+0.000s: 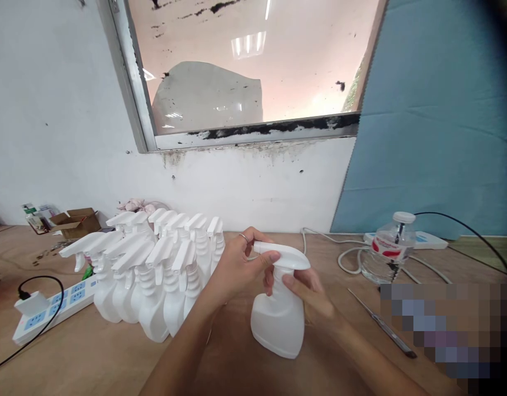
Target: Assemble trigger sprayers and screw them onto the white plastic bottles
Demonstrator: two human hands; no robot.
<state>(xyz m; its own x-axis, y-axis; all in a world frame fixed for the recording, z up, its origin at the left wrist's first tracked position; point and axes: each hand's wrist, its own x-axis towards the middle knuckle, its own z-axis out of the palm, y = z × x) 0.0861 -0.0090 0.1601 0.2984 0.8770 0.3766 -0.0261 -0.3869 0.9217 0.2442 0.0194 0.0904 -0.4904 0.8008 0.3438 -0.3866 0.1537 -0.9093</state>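
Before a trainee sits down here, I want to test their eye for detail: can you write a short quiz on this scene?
1. What is the left hand touching?
A) the cardboard box
B) the spray head of the held spray bottle
C) the power strip

2. True or false: a thin pointed tool lies to the right of the held spray bottle.

3. Fill in: the clear bottle at right has a ____ cap.

Key: 1. B; 2. True; 3. white
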